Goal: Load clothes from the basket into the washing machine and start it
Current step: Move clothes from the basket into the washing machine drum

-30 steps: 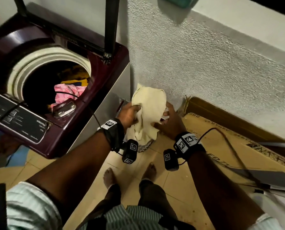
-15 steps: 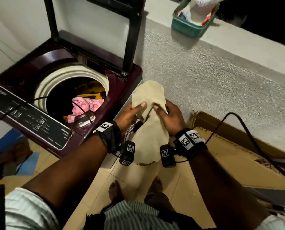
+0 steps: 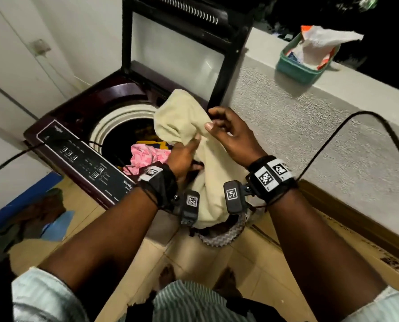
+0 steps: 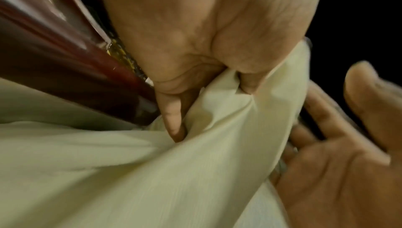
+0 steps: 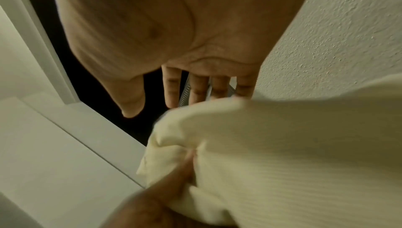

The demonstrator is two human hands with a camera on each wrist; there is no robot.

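Near, the basket (image 3: 219, 238) sits on the floor under the wrists, mostly hidden by the hanging cream cloth (image 3: 189, 122). Left hand (image 3: 182, 156) grips the cloth with curled fingers, right hand (image 3: 233, 138) is beside it with fingers loosely spread, holding nothing, thumb touching the fabric. Farther left, the washing machine (image 3: 82, 108) stands lid up, pink garment (image 3: 147, 156) in the drum, cloth's top over the opening.
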